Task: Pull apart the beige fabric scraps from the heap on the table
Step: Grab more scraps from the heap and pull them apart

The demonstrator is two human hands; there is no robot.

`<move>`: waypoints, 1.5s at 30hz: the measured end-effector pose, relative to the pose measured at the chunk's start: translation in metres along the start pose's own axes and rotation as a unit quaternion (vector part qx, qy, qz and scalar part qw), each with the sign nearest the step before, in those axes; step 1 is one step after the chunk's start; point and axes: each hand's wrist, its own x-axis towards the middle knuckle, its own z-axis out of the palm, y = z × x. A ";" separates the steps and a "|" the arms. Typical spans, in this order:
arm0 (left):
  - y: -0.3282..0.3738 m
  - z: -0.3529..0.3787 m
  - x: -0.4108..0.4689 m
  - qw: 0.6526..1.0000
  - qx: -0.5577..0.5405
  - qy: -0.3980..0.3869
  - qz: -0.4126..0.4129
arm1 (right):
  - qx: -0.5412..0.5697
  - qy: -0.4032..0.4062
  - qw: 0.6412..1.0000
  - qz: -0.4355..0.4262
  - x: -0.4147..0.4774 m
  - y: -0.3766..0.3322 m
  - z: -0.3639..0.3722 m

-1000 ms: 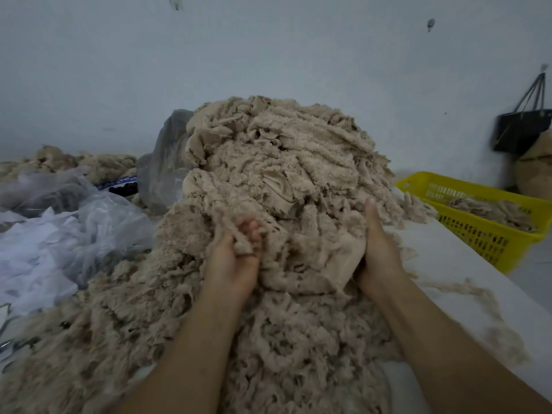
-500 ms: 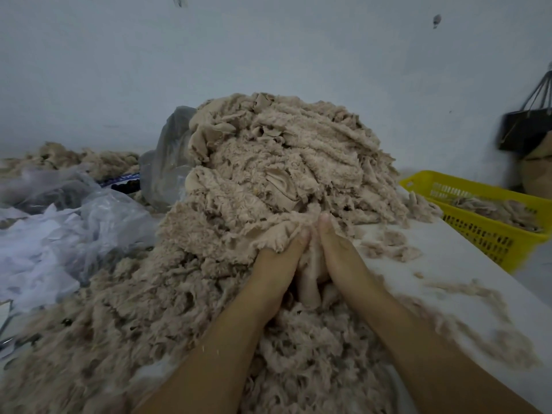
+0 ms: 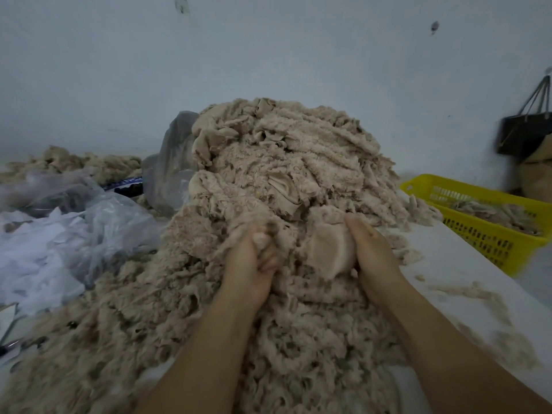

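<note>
Beige fabric scraps (image 3: 283,162) lie heaped on the white worktop (image 3: 454,264) beside a yellow basket (image 3: 490,243). At the heap's front the left hand (image 3: 248,267) has its grip closed on a fluffy clump (image 3: 259,238); the right hand (image 3: 373,258) curls its grip round a smooth pale piece (image 3: 325,249)

Pale, dimly lit wall (image 3: 268,55) bearing two small dark marks (image 3: 434,26), behind a white table (image 3: 448,258). At right, a yellow basket (image 3: 466,186) beside the table; a black bag (image 3: 525,132) hangs against the wall, next to a brown sack (image 3: 537,177).
</note>
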 end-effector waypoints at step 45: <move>0.009 0.004 -0.010 0.985 -0.150 -0.043 -0.069 | -0.277 0.028 0.956 -0.095 -0.007 -0.001 0.002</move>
